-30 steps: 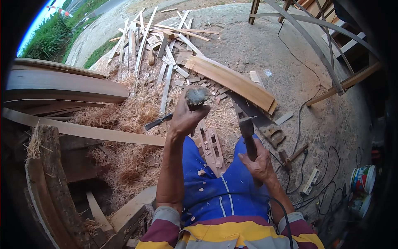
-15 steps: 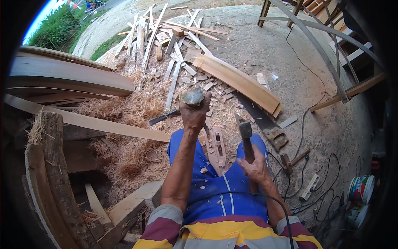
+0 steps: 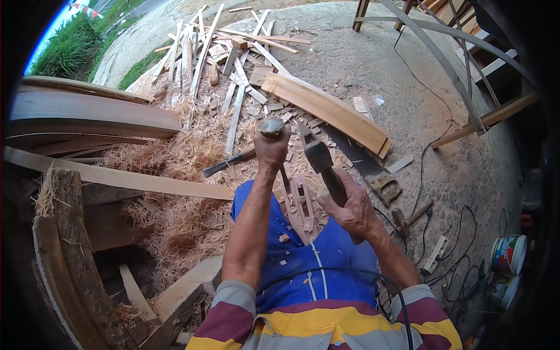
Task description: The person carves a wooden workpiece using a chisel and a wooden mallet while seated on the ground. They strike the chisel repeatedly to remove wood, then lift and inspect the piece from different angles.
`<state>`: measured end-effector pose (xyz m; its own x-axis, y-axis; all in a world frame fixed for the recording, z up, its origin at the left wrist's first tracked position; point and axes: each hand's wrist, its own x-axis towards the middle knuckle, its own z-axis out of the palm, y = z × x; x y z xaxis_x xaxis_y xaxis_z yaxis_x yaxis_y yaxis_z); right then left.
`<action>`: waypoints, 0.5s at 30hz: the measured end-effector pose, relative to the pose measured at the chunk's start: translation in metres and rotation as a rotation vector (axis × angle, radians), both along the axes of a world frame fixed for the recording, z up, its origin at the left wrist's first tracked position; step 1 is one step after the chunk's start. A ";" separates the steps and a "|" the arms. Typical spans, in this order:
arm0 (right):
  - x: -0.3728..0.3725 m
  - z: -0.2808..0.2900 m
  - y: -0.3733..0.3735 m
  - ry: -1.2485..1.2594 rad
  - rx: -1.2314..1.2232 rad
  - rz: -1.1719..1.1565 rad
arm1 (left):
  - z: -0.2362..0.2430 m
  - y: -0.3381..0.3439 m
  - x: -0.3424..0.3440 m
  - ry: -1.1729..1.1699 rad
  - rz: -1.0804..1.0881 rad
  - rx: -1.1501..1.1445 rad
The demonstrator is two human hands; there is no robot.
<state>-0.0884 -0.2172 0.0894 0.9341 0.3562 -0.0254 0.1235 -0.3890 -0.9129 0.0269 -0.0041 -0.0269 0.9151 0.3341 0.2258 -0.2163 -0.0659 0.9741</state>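
Observation:
My left hand [image 3: 271,150] is closed around the handle of a chisel [image 3: 272,128], whose rounded grey top sticks out above my fist. My right hand [image 3: 352,207] grips the wooden handle of a hammer [image 3: 319,157]; its dark head hangs just right of the chisel top, a little below it. Under the chisel, between my knees in blue trousers, lies a carved wooden workpiece [image 3: 301,201] with a hollowed slot. Small chips lie on my lap.
Wood shavings [image 3: 175,175] cover the ground to the left. A long plank [image 3: 122,178] crosses there, a second chisel [image 3: 227,163] lies in the shavings, thick boards [image 3: 332,111] ahead, a handsaw [image 3: 373,175] and cables [image 3: 461,233] to the right, paint cans [image 3: 507,256] far right.
The hammer has swung from lower right toward the chisel top. My left hand stays closed on the chisel. The view has shifted slightly.

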 end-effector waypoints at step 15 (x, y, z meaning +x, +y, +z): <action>0.222 0.018 0.086 -0.185 -0.630 0.110 | -0.035 0.006 0.045 0.367 -0.033 -0.276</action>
